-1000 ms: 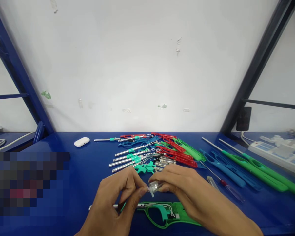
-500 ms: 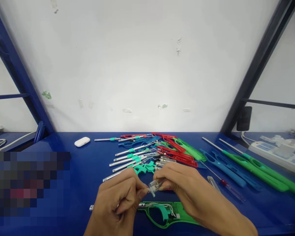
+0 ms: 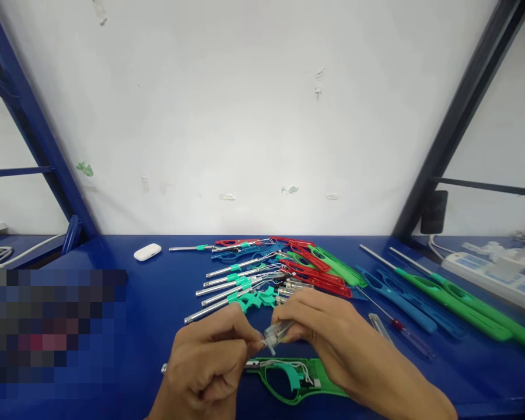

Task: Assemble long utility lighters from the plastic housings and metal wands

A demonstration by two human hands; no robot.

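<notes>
— Hands, then: what do they hold?

— Both pinch one small clear plastic capsule [image 3: 276, 333], glossy and roughly cylindrical, with a pale stub at its lower end. The left hand [image 3: 210, 364] is curled tight, with thumb and forefinger nipping that stub. The right hand [image 3: 328, 338] closes its fingertips narrowly on the capsule's body from 3 o'clock.

— Where is it over the table [image 3: 157, 303]?

— Raised just above the smooth blue top, near the front edge. Directly at 6 o'clock lies a flat, translucent green shell [image 3: 297, 379] with a looped trigger opening, a teal trigger piece and thin white wires inside. A metal tube sticks out of it toward 9 o'clock, partly hidden by the left hand.

— And beyond?

— At 12 o'clock is a loose heap of slim shiny metal tubes [image 3: 231, 284] with teal collars, small teal triggers [image 3: 256, 298] and red shells [image 3: 319, 274]. At 2 o'clock lie blue shells [image 3: 394, 294] and long green lighters [image 3: 459, 300], with a clear-handled screwdriver [image 3: 402, 329] at 3. A rounded white case [image 3: 147, 252] sits at 10 o'clock.
</notes>
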